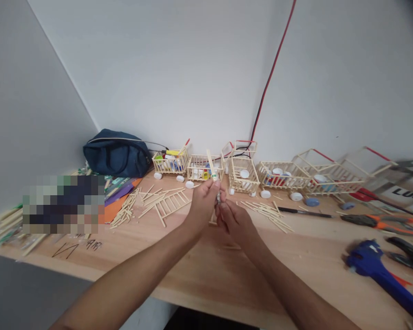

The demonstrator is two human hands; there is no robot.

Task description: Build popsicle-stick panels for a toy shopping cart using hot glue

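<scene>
Over the middle of the table, my left hand (203, 199) is closed around pale wooden chopsticks (211, 164) that point up and away from me. A green mark shows on them just above my fingers. My right hand (234, 219) is right beside it, fingers pinched on crumpled clear wrapping at the lower end of the chopsticks. What lies between the two hands is partly hidden. Behind them stand several miniature shopping carts made of sticks, among them a cart (243, 183) with a white cap inside. To the left lies a ladder-like stick frame (172, 205).
Cut sticks lie in piles left (125, 211) and right (268, 214). A blue bag (119, 153) and wrapped chopsticks (7, 222) are at left. On the right are a black pen (304, 212), orange-handled pliers (378, 222) and a blue glue gun (371, 261).
</scene>
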